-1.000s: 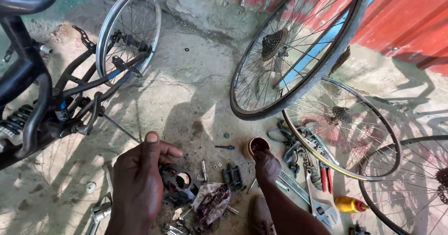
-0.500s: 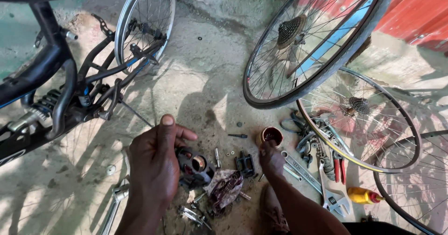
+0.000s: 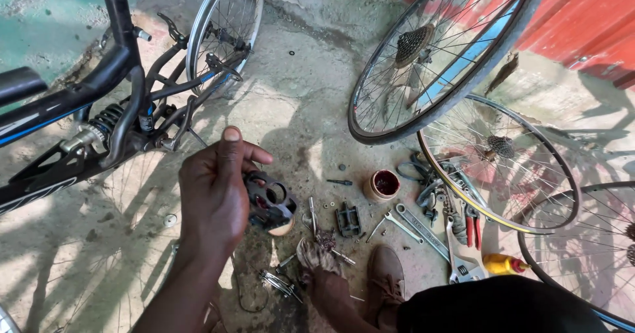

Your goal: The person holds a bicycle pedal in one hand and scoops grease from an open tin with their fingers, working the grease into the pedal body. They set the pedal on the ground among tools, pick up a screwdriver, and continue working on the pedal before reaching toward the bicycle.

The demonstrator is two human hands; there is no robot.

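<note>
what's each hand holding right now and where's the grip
The left hand holds a black bicycle pedal by its left end, fingers curled around it. The right hand grips a dirty rag low over the ground; the exact hold is hard to tell.

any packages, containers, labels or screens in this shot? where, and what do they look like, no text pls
Small round open tub: on the concrete floor, centre, right of the black bicycle pedal held in the left hand; pale rim, dark red inside.
Small yellow plastic bottle: lying on its side at lower right beside the red-handled pliers; reddish tip.
Black bicycle frame: left; pale and blue markings along its tubes.
No screens or signs.
</note>
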